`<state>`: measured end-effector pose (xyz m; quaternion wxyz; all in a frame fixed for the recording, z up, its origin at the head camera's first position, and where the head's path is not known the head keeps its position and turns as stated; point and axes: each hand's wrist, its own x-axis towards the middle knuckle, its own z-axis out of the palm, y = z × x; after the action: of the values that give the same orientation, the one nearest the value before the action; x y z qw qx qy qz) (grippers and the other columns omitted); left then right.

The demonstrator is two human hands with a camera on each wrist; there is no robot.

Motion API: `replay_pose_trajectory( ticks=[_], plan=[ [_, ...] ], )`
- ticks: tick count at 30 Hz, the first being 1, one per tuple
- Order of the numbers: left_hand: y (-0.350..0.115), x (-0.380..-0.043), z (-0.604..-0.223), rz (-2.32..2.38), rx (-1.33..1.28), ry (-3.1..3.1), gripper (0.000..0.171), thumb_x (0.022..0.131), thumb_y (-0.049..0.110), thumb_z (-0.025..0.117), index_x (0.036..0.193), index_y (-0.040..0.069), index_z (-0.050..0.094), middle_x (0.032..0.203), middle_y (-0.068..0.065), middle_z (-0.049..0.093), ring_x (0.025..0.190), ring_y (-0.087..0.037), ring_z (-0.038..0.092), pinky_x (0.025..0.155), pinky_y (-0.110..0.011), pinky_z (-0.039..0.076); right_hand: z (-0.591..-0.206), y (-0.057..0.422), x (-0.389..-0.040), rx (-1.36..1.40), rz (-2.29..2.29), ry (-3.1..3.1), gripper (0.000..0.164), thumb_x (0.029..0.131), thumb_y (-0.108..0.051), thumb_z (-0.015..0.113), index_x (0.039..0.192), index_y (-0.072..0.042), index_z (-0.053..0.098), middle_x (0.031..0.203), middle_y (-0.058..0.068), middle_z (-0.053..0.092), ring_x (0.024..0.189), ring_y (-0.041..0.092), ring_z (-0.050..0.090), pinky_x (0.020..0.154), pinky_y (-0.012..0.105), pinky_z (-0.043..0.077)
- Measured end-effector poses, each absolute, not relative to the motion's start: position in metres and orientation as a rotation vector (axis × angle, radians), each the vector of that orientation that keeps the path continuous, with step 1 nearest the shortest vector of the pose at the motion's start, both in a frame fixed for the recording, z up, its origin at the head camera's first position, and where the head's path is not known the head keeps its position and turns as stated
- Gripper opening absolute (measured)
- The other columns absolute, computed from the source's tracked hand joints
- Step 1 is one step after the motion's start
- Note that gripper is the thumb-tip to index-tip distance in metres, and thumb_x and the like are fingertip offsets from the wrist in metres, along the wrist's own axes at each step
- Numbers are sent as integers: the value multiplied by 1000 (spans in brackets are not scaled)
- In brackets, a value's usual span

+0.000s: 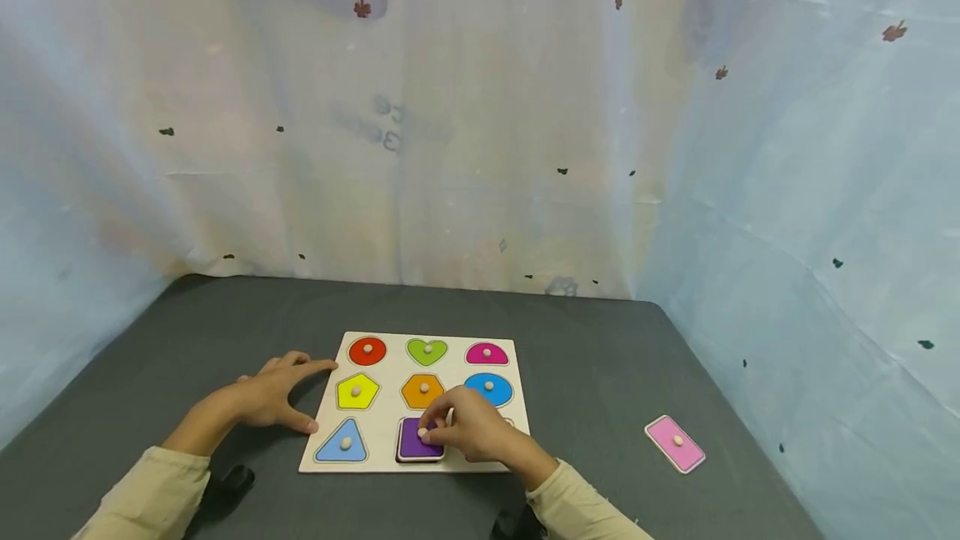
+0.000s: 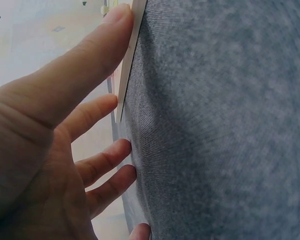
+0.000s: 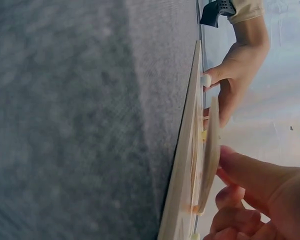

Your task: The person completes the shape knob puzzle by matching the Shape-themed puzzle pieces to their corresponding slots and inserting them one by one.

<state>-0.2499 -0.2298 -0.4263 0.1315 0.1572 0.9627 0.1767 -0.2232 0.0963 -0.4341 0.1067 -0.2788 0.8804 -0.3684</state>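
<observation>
A cream wooden peg puzzle board (image 1: 384, 423) lies on the table, with coloured knobbed shapes set in it. My right hand (image 1: 472, 427) pinches the small knob of a purple square piece (image 1: 411, 440) over the bottom row. In the right wrist view the square piece (image 3: 210, 155) is tilted and stands slightly off the board (image 3: 182, 175). My left hand (image 1: 270, 394) is spread at the board's left side, its thumb and forefinger touching the edge. The blue triangle (image 1: 333, 448) is nearest that thumb. My right hand covers most of the board's lower right part.
A pink rectangle piece (image 1: 667, 437) with a knob lies on the grey table (image 1: 592, 390), right of the board. Set in the board are a red circle (image 1: 360, 357), a yellow pentagon (image 1: 365, 397) and several other shapes. Pale printed curtains (image 1: 480, 148) hang behind the table.
</observation>
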Motion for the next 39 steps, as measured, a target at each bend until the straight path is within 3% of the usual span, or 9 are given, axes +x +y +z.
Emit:
replay_pose_trajectory(
  ticks=[17,24,32,39],
  plan=[
    [-230,-251,-431,522,455,2807,99,61,55,83,145,22,41,139,-24,36,122,-47,36,82,-84,21,-425,86,-234,-875,-962,2537,7,79,-10,78,77,-10,72,58,-4,50,57,3,45,50,16,34],
    [-227,-253,-428,532,462,2800,99,62,55,83,145,21,41,139,-25,36,122,-48,35,82,-84,21,-422,87,-237,-921,-957,2478,5,80,-7,77,79,-4,73,58,-2,50,55,2,44,50,15,34],
    [-230,-255,-431,523,454,2804,99,61,55,83,145,23,41,140,-24,35,122,-47,35,82,-84,21,-425,87,-239,-908,-962,2450,6,81,-9,76,82,-5,73,58,-4,50,52,1,44,49,15,34],
    [-233,-254,-433,530,453,2797,100,60,55,83,144,22,41,139,-24,36,121,-48,36,81,-83,23,-422,92,-238,-996,-1007,2351,11,86,-16,73,86,-5,73,66,-3,58,56,1,47,50,15,38]
  ],
)
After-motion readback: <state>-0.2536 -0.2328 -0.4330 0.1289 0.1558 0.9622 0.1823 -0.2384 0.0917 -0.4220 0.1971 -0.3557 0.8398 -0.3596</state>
